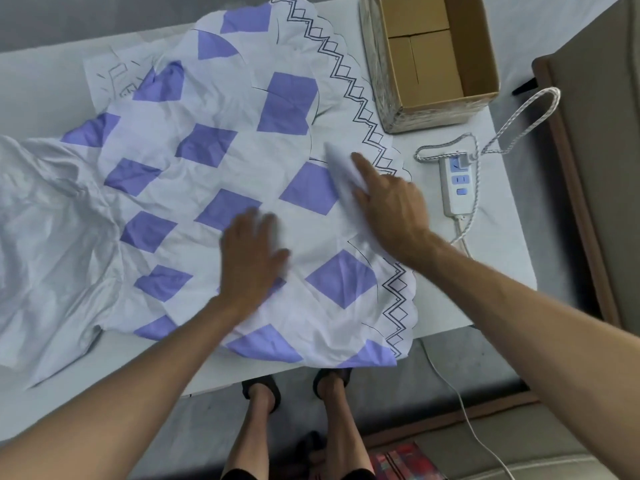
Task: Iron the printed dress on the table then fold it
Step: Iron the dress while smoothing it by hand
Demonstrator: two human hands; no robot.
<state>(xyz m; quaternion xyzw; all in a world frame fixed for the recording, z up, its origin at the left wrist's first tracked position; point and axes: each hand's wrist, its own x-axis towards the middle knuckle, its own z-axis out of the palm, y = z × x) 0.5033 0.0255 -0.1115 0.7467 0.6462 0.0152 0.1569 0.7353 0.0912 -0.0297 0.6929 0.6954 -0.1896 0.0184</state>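
Lilac-and-white cloth lies creased under both hands: the left hand (252, 258) presses flat, fingers straight and slightly apart, while the right hand (391, 209) seems to pinch up a ridge of the printed dress (207, 143), spread across the table (502, 237). Beyond the right fingers sit a power strip (457, 185) and a cardboard box (446, 102). No iron shows, so ironing and folding look undone.

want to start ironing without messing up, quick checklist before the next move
1. The dress is spread on the table: ok.
2. Fabric smooth: not ok, creased all over.
3. The left hand lies flat on the skirt: ok.
4. The right hand is free: not ok, it pinches up a fold.
5. The power strip has a plug in it: ok.
6. Iron within reach: cannot tell, none in view.
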